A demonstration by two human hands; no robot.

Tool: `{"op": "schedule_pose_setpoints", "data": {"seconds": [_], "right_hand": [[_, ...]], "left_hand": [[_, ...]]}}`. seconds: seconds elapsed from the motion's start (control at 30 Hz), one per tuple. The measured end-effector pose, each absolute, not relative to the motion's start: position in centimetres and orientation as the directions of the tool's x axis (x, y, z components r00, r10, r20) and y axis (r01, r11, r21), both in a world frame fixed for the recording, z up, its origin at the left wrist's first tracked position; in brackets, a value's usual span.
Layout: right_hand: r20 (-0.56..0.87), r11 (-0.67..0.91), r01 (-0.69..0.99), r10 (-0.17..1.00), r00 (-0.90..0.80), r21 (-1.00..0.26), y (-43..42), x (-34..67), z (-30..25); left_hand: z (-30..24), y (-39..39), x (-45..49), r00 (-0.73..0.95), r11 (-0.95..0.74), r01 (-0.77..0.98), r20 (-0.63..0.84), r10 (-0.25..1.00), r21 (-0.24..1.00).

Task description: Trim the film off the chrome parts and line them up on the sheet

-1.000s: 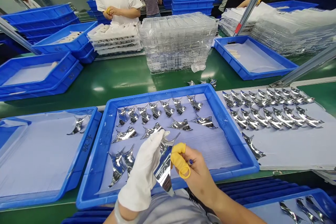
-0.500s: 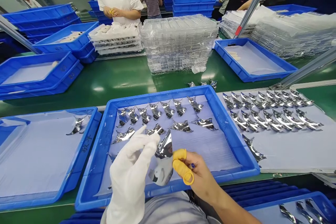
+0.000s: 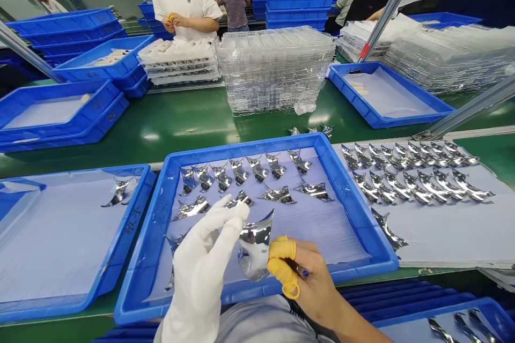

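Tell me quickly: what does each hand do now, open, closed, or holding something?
Left hand in white fabric glove: fingers extended beside the curved mirror-bright metal piece; grip cannot be told.
Right hand: closed, pinching that piece with yellow rubber finger cots.

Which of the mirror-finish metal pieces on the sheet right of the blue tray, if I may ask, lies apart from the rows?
The mirror-finish piece at the sheet's front left, near the blue tray; it lies alone, while the others overlap in two rows.

One head-worn camera looks forward and down from close above the left hand (image 3: 199, 278), right hand (image 3: 309, 278) and green worktop (image 3: 161, 118).
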State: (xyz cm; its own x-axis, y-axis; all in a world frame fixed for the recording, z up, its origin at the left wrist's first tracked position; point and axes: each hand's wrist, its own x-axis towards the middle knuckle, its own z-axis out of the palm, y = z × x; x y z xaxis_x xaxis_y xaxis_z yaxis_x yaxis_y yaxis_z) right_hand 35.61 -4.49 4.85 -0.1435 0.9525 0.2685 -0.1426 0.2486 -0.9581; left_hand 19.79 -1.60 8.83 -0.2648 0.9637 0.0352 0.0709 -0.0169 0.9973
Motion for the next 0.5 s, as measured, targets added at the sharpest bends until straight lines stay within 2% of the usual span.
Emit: {"op": "schedule_pose_setpoints", "data": {"seconds": [0.07, 0.13, 0.23, 0.43, 0.5], "right_hand": [[0.216, 0.196, -0.145, 0.966, -0.142, -0.970, -4.7, 35.4, 5.2], [0.129, 0.102, -0.181, 0.981, -0.145, -0.978, -4.7, 35.3, 5.6], [0.015, -0.024, -0.250, 0.988, -0.156, -0.968, -4.5, 35.2, 5.9], [-0.150, -0.206, -0.344, 0.972, -0.183, -0.916, -4.3, 35.1, 5.5], [-0.195, -0.249, -0.324, 0.962, -0.189, -0.913, -4.3, 35.1, 5.0]], "left_hand": [[8.9, -1.1, 19.8, -0.258, 0.153, 0.011, -0.146, 0.955, 0.988], [8.7, -0.8, 19.7, -0.247, 0.220, 0.017, -0.209, 0.946, 0.975], [8.1, -0.5, 19.4, -0.224, 0.226, 0.047, -0.210, 0.952, 0.973], [6.8, -0.4, 19.1, -0.095, 0.224, 0.000, -0.223, 0.970, 0.975], [6.8, -0.2, 18.8, -0.014, 0.169, 0.022, -0.169, 0.986, 0.985]]}}
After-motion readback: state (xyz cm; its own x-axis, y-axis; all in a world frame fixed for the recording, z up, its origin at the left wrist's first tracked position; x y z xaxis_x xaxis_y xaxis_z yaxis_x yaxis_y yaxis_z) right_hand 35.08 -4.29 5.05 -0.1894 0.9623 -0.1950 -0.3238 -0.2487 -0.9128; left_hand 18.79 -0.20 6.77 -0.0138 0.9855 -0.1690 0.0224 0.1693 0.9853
